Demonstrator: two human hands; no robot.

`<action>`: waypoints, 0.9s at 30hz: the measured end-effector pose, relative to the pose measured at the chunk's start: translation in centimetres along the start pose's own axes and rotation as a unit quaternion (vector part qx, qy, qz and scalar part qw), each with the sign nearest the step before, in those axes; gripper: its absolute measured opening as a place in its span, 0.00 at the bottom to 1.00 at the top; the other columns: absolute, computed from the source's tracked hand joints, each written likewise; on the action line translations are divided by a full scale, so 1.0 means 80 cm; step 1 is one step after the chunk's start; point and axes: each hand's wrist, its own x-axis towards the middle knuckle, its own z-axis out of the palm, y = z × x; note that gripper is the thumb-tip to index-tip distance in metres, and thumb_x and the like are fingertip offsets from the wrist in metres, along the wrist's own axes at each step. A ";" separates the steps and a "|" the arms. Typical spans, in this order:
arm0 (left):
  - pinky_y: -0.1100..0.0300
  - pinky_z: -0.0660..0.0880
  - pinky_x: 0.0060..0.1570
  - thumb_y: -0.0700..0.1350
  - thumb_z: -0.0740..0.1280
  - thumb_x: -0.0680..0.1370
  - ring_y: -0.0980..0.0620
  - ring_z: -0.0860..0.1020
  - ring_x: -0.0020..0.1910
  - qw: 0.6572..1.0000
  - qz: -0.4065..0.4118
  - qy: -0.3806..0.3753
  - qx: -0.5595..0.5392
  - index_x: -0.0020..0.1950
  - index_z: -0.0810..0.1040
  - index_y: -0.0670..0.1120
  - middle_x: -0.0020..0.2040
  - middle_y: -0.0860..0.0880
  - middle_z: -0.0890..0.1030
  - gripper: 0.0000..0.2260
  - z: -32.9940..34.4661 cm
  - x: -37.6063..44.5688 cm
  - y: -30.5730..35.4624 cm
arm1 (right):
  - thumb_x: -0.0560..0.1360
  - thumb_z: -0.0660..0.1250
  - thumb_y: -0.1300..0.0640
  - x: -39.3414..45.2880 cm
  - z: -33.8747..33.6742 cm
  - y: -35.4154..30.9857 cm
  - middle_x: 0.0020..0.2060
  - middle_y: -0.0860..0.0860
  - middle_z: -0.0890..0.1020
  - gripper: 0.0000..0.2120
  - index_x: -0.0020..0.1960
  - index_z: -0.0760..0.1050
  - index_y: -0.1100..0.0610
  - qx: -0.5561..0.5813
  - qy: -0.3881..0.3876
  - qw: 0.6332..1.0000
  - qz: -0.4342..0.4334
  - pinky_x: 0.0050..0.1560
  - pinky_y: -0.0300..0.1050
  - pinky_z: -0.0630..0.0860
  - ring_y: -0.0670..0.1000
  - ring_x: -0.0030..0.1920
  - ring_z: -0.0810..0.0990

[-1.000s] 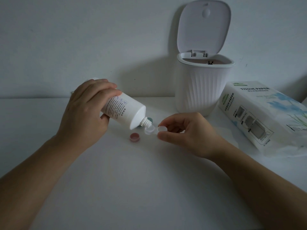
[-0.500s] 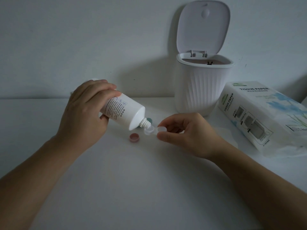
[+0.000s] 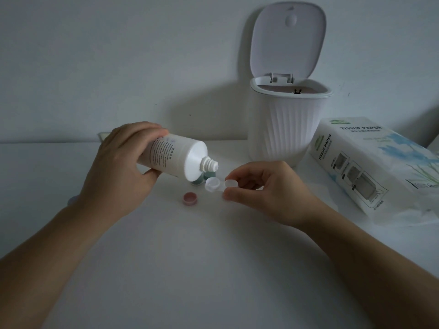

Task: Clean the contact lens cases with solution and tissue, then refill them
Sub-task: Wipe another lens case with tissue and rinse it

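**Lens case pinched under a tilted solution bottle**

Lens case (image 3: 219,185), a clear double-well piece, is being held just above the white table (image 3: 190,269) near its middle. The right hand (image 3: 266,188) is pinching the case's right well between thumb and fingers, leaving the left well open and facing up. The left hand (image 3: 118,172) is wrapping its fingers and thumb round the white solution bottle (image 3: 175,157), which is lying tilted with its uncapped nozzle pointing right and slightly down, just above and left of the open well. A red cap (image 3: 190,198) is sitting on the table in front of the bottle, and a green cap (image 3: 198,179) is showing partly behind the bottle's shoulder. A white bin (image 3: 285,129) with its lid raised is standing at the back, with a tissue pack (image 3: 370,167) lying to its right.
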 end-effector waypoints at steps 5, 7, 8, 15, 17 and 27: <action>0.66 0.68 0.62 0.36 0.82 0.65 0.49 0.76 0.62 0.997 -0.053 -0.011 -0.048 0.65 0.78 0.44 0.62 0.50 0.80 0.30 -0.002 -0.003 0.003 | 0.70 0.79 0.55 0.000 -0.002 -0.001 0.37 0.47 0.86 0.06 0.45 0.85 0.50 -0.005 0.001 1.000 0.001 0.39 0.33 0.78 0.43 0.35 0.81; 0.76 0.65 0.59 0.37 0.82 0.65 0.58 0.75 0.59 0.992 -0.090 -0.018 -0.083 0.66 0.77 0.49 0.59 0.60 0.78 0.31 -0.003 -0.005 0.002 | 0.70 0.79 0.55 0.000 -0.003 -0.001 0.38 0.47 0.86 0.06 0.46 0.85 0.50 -0.008 -0.005 1.000 0.000 0.40 0.33 0.78 0.46 0.37 0.83; 0.80 0.63 0.56 0.39 0.82 0.65 0.65 0.74 0.57 0.989 -0.110 -0.017 -0.100 0.65 0.76 0.53 0.57 0.66 0.77 0.32 -0.003 -0.006 0.002 | 0.71 0.79 0.55 0.000 -0.004 -0.001 0.39 0.48 0.86 0.06 0.47 0.85 0.50 -0.009 -0.008 1.000 0.000 0.41 0.34 0.78 0.47 0.38 0.83; 0.61 0.74 0.35 0.52 0.82 0.64 0.65 0.81 0.52 0.933 -0.272 0.009 -0.236 0.57 0.75 0.67 0.55 0.67 0.82 0.27 -0.002 -0.005 -0.003 | 0.71 0.78 0.54 0.001 -0.004 0.001 0.42 0.46 0.82 0.07 0.48 0.85 0.48 -0.032 -0.022 0.999 -0.013 0.42 0.44 0.76 0.53 0.39 0.79; 0.60 0.72 0.26 0.56 0.81 0.63 0.61 0.82 0.47 0.913 -0.299 0.015 -0.276 0.56 0.76 0.64 0.54 0.62 0.84 0.25 -0.001 -0.003 -0.004 | 0.70 0.78 0.53 0.001 -0.004 0.003 0.42 0.45 0.81 0.07 0.48 0.85 0.47 -0.041 -0.023 0.999 -0.014 0.42 0.45 0.76 0.55 0.39 0.78; 0.72 0.67 0.23 0.49 0.82 0.68 0.59 0.81 0.40 0.882 -0.361 -0.004 -0.303 0.52 0.77 0.58 0.51 0.58 0.85 0.19 0.010 -0.003 -0.004 | 0.70 0.79 0.53 0.004 -0.006 0.005 0.41 0.45 0.81 0.08 0.48 0.84 0.45 -0.057 -0.010 0.998 -0.004 0.38 0.36 0.72 0.53 0.38 0.76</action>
